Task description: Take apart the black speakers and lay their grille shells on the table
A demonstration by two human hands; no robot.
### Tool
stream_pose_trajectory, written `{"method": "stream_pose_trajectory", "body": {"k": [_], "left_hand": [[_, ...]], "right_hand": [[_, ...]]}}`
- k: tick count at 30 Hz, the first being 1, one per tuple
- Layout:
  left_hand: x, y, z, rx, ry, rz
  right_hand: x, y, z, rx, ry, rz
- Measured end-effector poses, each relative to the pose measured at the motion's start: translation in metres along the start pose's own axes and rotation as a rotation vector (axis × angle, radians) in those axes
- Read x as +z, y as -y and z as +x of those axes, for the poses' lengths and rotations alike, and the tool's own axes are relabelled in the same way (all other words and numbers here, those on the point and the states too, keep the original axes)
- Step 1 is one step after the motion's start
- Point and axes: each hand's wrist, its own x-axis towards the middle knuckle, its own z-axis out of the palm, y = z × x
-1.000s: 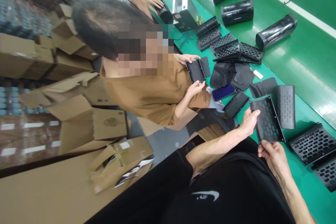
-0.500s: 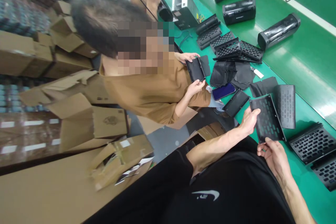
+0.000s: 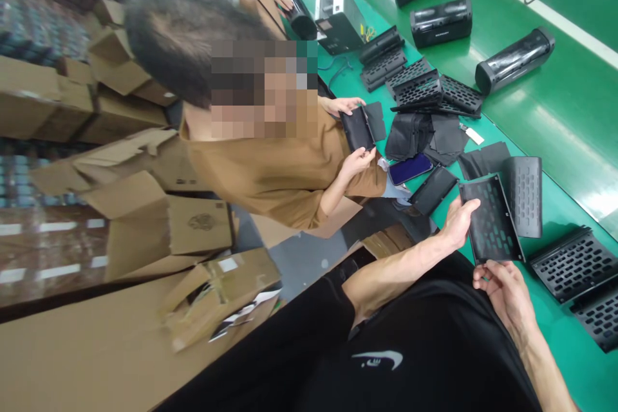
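1. The left hand (image 3: 458,225) has hold of the upper edge of a black perforated grille panel (image 3: 491,222), its grip only partly closed; the right hand (image 3: 502,293) stands open, fingertips (image 3: 485,273) at the panel's lower edge.
2. Handling looks sound: both hands keep to the rim, leaving the perforated face uncovered; the panel is tilted between them, over the desk's near edge.
3. The green desk (image 3: 570,174) carries more grille panels (image 3: 574,264), black fabric sheets (image 3: 447,138) and speaker bodies (image 3: 514,61); a co-worker (image 3: 255,174) in a brown shirt handles a black case (image 3: 356,129); cardboard boxes (image 3: 200,222) lie heaped alongside.
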Motion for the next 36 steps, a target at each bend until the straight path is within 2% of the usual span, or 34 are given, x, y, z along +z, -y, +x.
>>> {"method": "stream_pose_trajectory", "body": {"k": [3,6,10,13,17,20,23,27,31,33,36], "left_hand": [[0.0,-0.002,-0.001,0.001,0.019,-0.071],[0.0,-0.005,-0.001,-0.091,0.039,-0.136],[0.001,-0.012,0.0,-0.201,0.099,-0.207],[0.001,-0.017,0.0,-0.239,0.135,-0.24],[0.002,-0.02,-0.002,-0.271,0.119,-0.283],[0.001,-0.021,-0.003,-0.265,0.094,-0.328],[-0.001,-0.023,-0.003,-0.274,0.081,-0.369],[-0.005,-0.025,-0.002,-0.302,0.111,-0.433],[-0.008,-0.027,-0.001,-0.341,0.14,-0.449],[-0.009,-0.026,0.001,-0.359,0.159,-0.455],[-0.011,-0.02,0.006,-0.378,0.169,-0.448]], "right_hand": [[-0.006,0.0,-0.002,-0.035,-0.032,-0.02],[-0.021,0.004,-0.004,-0.094,-0.094,-0.078],[-0.05,0.024,0.009,-0.267,-0.3,-0.285],[-0.064,0.051,0.037,-0.414,-0.451,-0.493],[-0.057,0.079,0.088,-0.524,-0.496,-0.822],[-0.047,0.081,0.116,-0.495,-0.485,-1.003],[-0.046,0.077,0.127,-0.433,-0.508,-1.086],[-0.056,0.087,0.131,-0.422,-0.494,-1.021],[-0.067,0.105,0.125,-0.388,-0.371,-0.748],[-0.073,0.111,0.111,-0.37,-0.319,-0.598],[-0.085,0.113,0.073,-0.396,-0.311,-0.411]]}}
